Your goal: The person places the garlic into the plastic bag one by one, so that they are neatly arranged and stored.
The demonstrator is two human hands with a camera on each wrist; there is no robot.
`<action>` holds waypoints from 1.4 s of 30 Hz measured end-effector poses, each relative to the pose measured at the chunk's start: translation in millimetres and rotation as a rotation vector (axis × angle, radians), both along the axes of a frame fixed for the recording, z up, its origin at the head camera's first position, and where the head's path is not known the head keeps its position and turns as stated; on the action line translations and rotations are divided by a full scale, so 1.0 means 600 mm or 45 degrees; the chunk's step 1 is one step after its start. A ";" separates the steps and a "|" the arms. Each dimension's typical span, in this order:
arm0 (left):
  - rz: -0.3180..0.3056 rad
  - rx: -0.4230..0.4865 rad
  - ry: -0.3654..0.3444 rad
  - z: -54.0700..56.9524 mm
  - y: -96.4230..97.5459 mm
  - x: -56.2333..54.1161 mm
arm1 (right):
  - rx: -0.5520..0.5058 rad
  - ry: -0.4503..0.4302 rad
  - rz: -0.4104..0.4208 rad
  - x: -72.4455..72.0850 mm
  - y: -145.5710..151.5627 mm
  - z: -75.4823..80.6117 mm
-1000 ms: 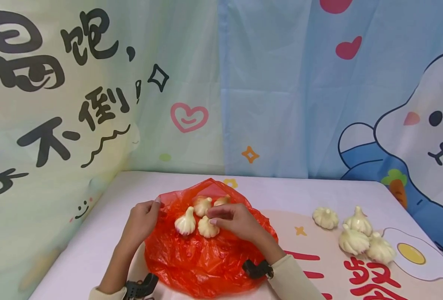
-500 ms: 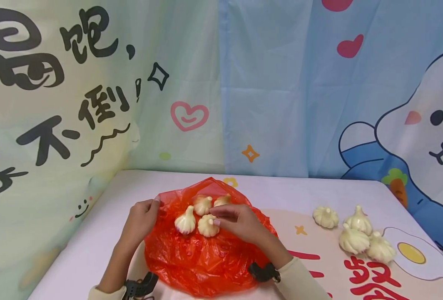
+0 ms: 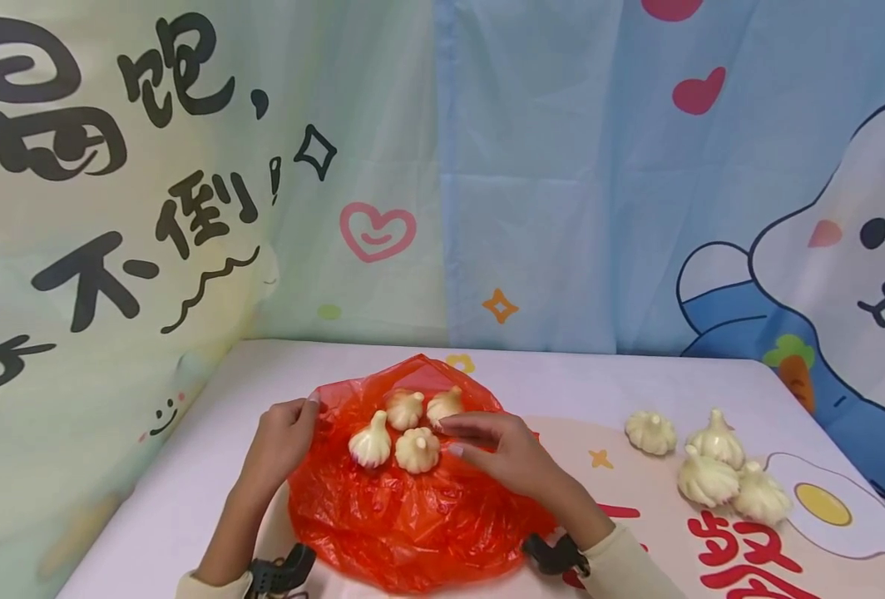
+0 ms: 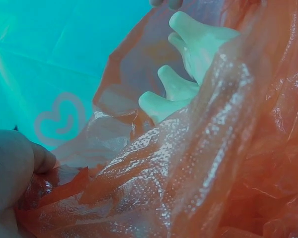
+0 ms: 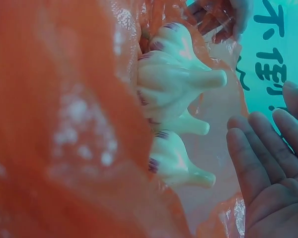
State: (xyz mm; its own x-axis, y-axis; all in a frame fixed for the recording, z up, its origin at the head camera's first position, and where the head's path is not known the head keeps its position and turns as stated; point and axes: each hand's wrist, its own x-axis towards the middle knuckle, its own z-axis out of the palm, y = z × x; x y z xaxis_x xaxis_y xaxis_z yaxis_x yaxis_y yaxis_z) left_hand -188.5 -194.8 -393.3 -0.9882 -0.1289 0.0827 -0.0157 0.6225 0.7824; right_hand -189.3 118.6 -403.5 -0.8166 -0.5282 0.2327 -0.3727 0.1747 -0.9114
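Left hand (image 3: 284, 437) pinches rim of red plastic bag (image 3: 420, 537) between thumb and fingers, likely to keep mouth wide and bag steady on table (image 3: 577, 389); right hand (image 3: 506, 453) holds nothing, fingers extended, thumb apart, near right side of bag's contents, contact unclear; bag holds four visible garlic bulbs (image 3: 417, 451), clustered near mouth; folds hide whatever lies deeper; four loose bulbs (image 3: 708, 478) lie on table at right, well apart from bag, perhaps kept out of hands' way

Bag (image 3: 412, 532): thin plastic film, glossy, crinkled, see-through near rim. Garlic bulbs (image 3: 416, 452): smooth, shiny, plastic-looking. Curtain (image 3: 532, 183): matt cloth, lightly creased. Tabletop (image 3: 570, 391): smooth, matt. Sleeves (image 3: 630, 570): matt cloth.
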 end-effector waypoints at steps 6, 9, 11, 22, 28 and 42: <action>0.008 0.008 -0.005 0.000 -0.001 0.001 | 0.060 0.043 -0.018 -0.003 0.016 -0.014; 0.007 0.014 -0.006 0.001 -0.001 0.001 | 0.098 0.054 -0.012 0.000 0.025 -0.017; 0.005 0.014 -0.007 0.001 0.000 0.001 | 0.130 0.064 -0.011 0.002 0.032 -0.016; 0.011 0.002 -0.012 0.003 0.001 0.000 | 0.178 0.210 -0.046 0.020 0.081 -0.011; 0.013 0.013 -0.022 0.001 0.001 0.001 | 0.177 0.151 -0.094 0.034 0.108 -0.009; 0.009 0.025 -0.032 -0.001 0.001 0.000 | 0.228 0.228 -0.301 0.068 0.179 -0.009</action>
